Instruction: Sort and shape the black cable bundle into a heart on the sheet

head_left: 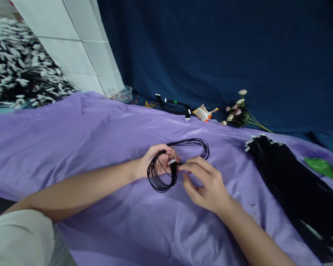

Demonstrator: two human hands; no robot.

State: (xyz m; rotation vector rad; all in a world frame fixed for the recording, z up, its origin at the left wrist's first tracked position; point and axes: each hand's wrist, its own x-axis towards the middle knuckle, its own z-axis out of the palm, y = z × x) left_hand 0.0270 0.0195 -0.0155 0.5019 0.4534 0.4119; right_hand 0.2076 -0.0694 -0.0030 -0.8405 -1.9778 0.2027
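Observation:
A thin black cable (161, 184) lies in several loops, crossed into two rings of unlike size, above the purple cloth. My left hand (155, 159) is closed around the loops where they cross, its fingers curled over the strands. A small white connector (172, 162) shows at the crossing, by the left fingertips. From the right, my right hand (207, 183) reaches in with its thumb and index finger close to the connector and strands. Whether those fingertips pinch the cable or only touch it is hard to see.
On the right lies a large bundle of black cables (291, 181) with white ends, beside a green item (322, 168). Along the back are a clear plastic tub (123, 94), yellow rubber bands (151, 105), short black cables (173, 109), a snack packet (202, 112) and artificial flowers (235, 111).

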